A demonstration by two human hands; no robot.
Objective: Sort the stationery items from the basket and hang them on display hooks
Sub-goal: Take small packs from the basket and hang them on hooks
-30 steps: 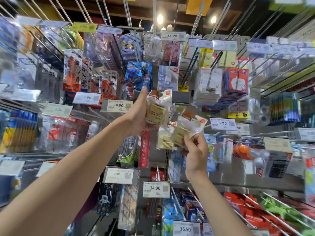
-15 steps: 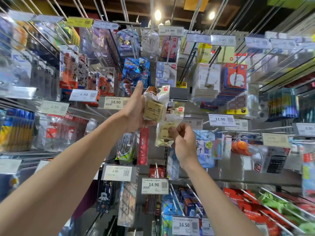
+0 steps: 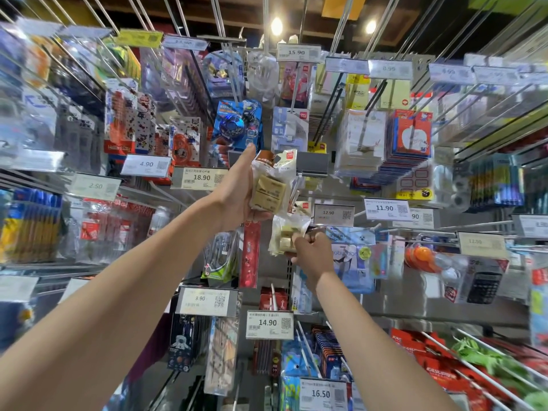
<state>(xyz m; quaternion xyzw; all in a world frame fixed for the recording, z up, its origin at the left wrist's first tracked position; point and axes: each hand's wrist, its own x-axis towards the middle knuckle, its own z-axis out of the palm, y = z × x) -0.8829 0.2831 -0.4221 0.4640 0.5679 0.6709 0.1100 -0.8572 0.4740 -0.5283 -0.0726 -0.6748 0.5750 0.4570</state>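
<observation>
In the middle of the frame, in front of the pegboard wall, my left hand [image 3: 237, 191] is wrapped around a clear eraser pack [image 3: 268, 188], header card pointing up. My right hand [image 3: 311, 250] is just below it, pinching the bottom of a second eraser pack [image 3: 286, 235] whose top sits by the 12.90 price tag [image 3: 333, 214]. Can't tell if its hole is on the display hook [image 3: 367, 228] yet, the plastic hides it. Tip, I think: steady the header, line the hole up with the hook tip, then slide straight back. Don't tug the bag bottom or it twists. No basket in view.
</observation>
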